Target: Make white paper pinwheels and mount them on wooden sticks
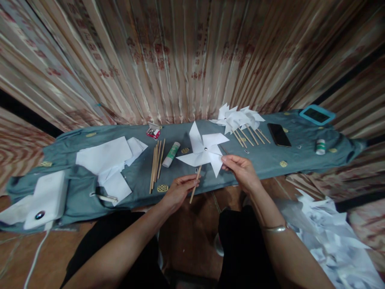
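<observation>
A white paper pinwheel (205, 140) with a shiny pin at its centre is held up over the near edge of the cloth-covered bench. My left hand (182, 191) pinches its wooden stick (195, 186) below the blades. With thumb and fingers, my right hand (240, 169) grips the tip of the lower right blade. Left of the pinwheel lie a green and white glue stick (171, 154) and several loose wooden sticks (154, 166). Behind and to the right, several pinwheels with sticks (240, 120) lie overlapped.
White paper sheets (105, 154) and a small red box of pins (153, 131) lie leftward. A white device with a cable (48, 196) stands far left. Rightward are a phone (279, 135), another glue stick (321, 147) and a blue-framed device (317, 115). Heaped white paper pieces (331, 237) sit lower right.
</observation>
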Demonstrator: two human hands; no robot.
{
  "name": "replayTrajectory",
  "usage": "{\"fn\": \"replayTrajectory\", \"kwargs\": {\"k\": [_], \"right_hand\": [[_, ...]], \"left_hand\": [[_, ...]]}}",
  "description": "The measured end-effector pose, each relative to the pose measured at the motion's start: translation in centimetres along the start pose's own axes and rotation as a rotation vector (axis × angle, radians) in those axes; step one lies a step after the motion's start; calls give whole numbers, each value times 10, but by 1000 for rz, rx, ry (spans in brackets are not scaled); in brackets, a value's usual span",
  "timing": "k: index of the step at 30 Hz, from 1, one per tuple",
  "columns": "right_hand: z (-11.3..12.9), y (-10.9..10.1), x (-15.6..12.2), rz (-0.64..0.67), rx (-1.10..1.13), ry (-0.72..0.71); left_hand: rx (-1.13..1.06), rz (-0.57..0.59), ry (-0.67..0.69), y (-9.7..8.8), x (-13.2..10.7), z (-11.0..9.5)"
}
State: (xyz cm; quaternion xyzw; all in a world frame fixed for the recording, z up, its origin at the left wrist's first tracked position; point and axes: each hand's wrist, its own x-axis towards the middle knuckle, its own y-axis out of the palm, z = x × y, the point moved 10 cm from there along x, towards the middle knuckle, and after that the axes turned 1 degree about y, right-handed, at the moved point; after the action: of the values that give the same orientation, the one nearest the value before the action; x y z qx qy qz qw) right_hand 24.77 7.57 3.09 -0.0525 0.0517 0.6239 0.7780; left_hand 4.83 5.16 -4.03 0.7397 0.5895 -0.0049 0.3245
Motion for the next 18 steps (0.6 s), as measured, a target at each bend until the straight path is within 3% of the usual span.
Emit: {"fn": "replayTrajectory", "kwargs": {"k": [18], "right_hand": [[-5,20,-8,104,-16,22]], "left_hand": [[-32,-9,5,0,0,-1]]}}
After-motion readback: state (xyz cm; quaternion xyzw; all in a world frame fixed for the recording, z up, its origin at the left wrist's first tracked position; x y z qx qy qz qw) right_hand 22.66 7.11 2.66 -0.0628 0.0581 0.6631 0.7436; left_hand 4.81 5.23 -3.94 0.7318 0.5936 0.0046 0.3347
